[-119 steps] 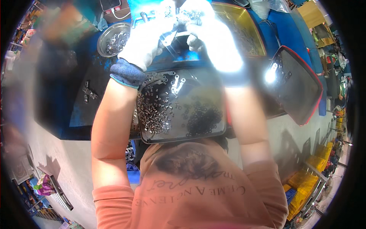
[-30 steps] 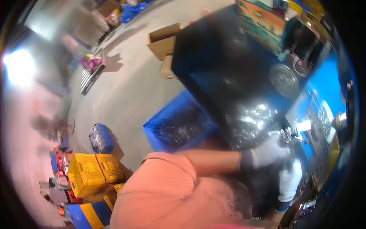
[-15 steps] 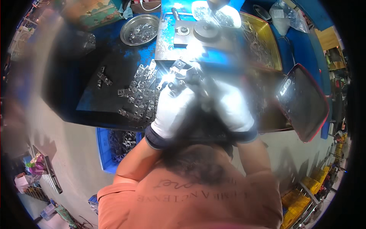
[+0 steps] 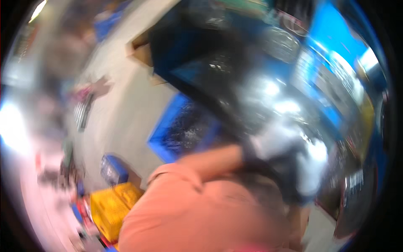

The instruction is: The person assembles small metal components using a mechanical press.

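Motion smears the whole view. My left hand [image 4: 275, 138], in a white glove with a dark cuff, lies over the near side of the dark work table, by a bright blurred spread of small metal parts [image 4: 268, 92]. Just right of it and a little nearer is my right hand [image 4: 312, 166], also white-gloved and overlapped by dark blur. The fingers of both hands are too smeared to read, and anything between them cannot be made out. A blue machine with a grey metal block [image 4: 331, 84] stands beyond the hands at the right.
Left of my left forearm, a blue bin [image 4: 160, 128] full of dark metal parts stands below the table edge. A round metal bowl [image 4: 280, 31] sits at the back. A yellow crate [image 4: 113, 206] is on the floor at lower left; a dark red-rimmed tray [image 4: 350, 201] is at right.
The view has swung left, so table, machine and hands now appear farther right and tilted. The blue bin shows more fully, and a yellow crate has come into view at lower left.
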{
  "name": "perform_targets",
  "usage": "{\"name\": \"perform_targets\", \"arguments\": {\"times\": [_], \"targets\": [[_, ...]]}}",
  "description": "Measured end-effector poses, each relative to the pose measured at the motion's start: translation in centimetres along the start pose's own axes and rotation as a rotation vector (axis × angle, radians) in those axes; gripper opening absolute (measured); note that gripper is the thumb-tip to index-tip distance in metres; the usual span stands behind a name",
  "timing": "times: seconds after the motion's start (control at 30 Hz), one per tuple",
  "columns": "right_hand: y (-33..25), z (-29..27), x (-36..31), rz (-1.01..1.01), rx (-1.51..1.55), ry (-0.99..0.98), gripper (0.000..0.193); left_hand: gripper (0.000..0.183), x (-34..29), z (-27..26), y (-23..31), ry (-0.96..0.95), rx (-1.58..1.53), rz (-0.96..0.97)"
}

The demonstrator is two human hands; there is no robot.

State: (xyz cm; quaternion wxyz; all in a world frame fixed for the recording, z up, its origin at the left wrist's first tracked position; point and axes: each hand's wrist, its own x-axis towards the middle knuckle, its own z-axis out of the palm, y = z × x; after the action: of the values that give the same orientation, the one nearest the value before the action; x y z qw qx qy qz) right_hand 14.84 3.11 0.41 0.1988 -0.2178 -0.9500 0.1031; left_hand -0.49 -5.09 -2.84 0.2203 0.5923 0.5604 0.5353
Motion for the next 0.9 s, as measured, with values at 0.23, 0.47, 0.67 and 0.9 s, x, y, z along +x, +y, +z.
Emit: {"name": "perform_targets", "arguments": {"times": [0.23, 0.47, 0.67, 0.9], "targets": [[4.6, 3.0, -3.4, 0.134, 0.084, -0.024, 0.031, 0.012, 0.0, 2.6, 1.0, 0.275, -0.984, -0.573], [5.1, 3.6, -2.7, 0.335, 0.735, 0.116, 0.021, 0.015, 0.4, 3.2, 0.2, 0.197, -0.881, -0.544], [3.6, 0.6, -2.3, 0.314, 0.525, 0.197, 0.022, 0.018, 0.2, 3.1, 1.2, 0.216, -0.936, -0.597], [3.3, 0.8, -3.5, 0.154, 0.377, 0.139, 0.022, 0.013, 0.1, 4.1, 1.3, 0.266, -0.854, -0.59]]}}
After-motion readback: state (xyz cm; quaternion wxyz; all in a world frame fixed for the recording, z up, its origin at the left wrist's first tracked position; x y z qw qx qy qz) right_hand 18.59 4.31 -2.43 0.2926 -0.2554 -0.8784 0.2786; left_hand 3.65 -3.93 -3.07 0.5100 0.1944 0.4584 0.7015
